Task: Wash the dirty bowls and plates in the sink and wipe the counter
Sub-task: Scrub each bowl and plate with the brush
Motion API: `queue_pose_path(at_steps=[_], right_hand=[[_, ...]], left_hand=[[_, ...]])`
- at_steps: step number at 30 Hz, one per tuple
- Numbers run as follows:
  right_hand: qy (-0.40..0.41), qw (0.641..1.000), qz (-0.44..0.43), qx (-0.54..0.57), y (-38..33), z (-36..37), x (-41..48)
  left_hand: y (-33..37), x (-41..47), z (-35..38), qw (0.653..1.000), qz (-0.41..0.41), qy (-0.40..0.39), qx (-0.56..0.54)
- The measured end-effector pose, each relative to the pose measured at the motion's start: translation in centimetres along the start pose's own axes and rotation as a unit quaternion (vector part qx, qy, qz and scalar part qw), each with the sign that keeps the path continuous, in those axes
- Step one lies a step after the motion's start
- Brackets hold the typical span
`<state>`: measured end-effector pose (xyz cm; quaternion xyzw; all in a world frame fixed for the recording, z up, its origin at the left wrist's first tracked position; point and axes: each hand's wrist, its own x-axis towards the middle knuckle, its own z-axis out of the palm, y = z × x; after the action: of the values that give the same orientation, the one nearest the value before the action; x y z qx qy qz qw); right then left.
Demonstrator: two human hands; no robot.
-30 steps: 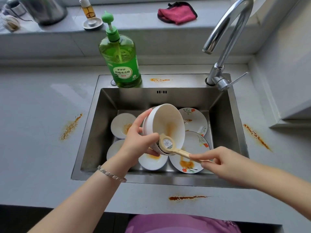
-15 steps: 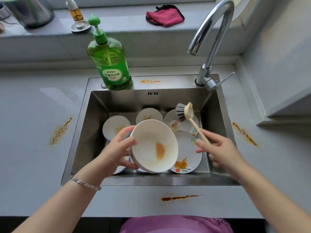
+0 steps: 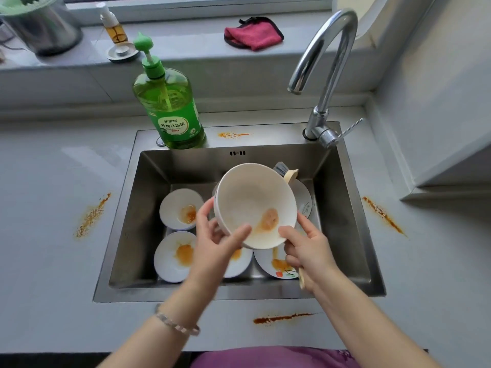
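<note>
bowl [image 3: 255, 205] tilting above sink [image 3: 345, 208], over dirty plates [image 3: 172, 258] | left hand [image 3: 218, 243] fingers [image 3: 205, 212] wrapping its left rim | right hand [image 3: 308, 251] gripping brush [image 3: 288, 173] handle, thumb touching bowl's near rim | brush head peeking out behind bowl's far edge

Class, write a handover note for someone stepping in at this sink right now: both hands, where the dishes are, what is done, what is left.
Hands: the left hand grips the white bowl by its rim, tilted above the sink. The right hand holds the brush, head behind the bowl, thumb on the rim.
Done: nothing visibly; an orange stain sits inside the bowl.
Left: scrub it, then the stained dishes and plates lying in the sink; wipe the orange smears off the counter. The soap bottle stands on the sink's back edge, the pink cloth on the sill.
</note>
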<state>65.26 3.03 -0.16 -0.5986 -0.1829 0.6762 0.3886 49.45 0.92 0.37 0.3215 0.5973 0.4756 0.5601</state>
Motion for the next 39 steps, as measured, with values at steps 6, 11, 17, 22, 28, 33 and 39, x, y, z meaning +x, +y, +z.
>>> queue_pose_path(at_steps=[6, 11, 17, 22, 28, 33, 39], right_hand=[[-0.037, 0.997, -0.051, -0.040, -0.8, 1.1, -0.9], [-0.066, 0.948, -0.195, -0.242, -5.0, -3.3, -1.6], [-0.141, 0.731, -0.207, -0.634, -5.9, -1.9, -1.2], [-0.295, 0.837, 0.009, -0.461, -4.9, -1.2, -1.7], [-0.221, 0.762, -0.023, -0.608, -7.6, -2.5, 0.4], [-0.278, 0.716, -0.006, -0.641, -5.3, -1.5, -0.3], [-0.269, 0.660, -0.012, -0.701, -7.4, -2.6, 0.0]], left_hand=[[0.1, 0.7, 2.0, 0.987, 0.061, 0.112, -0.100], [1.7, 2.6, -0.8, 0.990, 0.074, 0.115, 0.023], [2.5, 3.7, -2.5, 0.973, 0.103, 0.074, 0.195], [2.8, 4.1, -2.4, 0.963, 0.094, 0.093, 0.233], [2.5, 3.1, -3.0, 0.954, 0.077, 0.020, 0.289], [2.4, 2.5, -2.1, 0.922, 0.094, -0.008, 0.375], [2.8, 2.2, -2.6, 0.921, 0.106, -0.015, 0.374]])
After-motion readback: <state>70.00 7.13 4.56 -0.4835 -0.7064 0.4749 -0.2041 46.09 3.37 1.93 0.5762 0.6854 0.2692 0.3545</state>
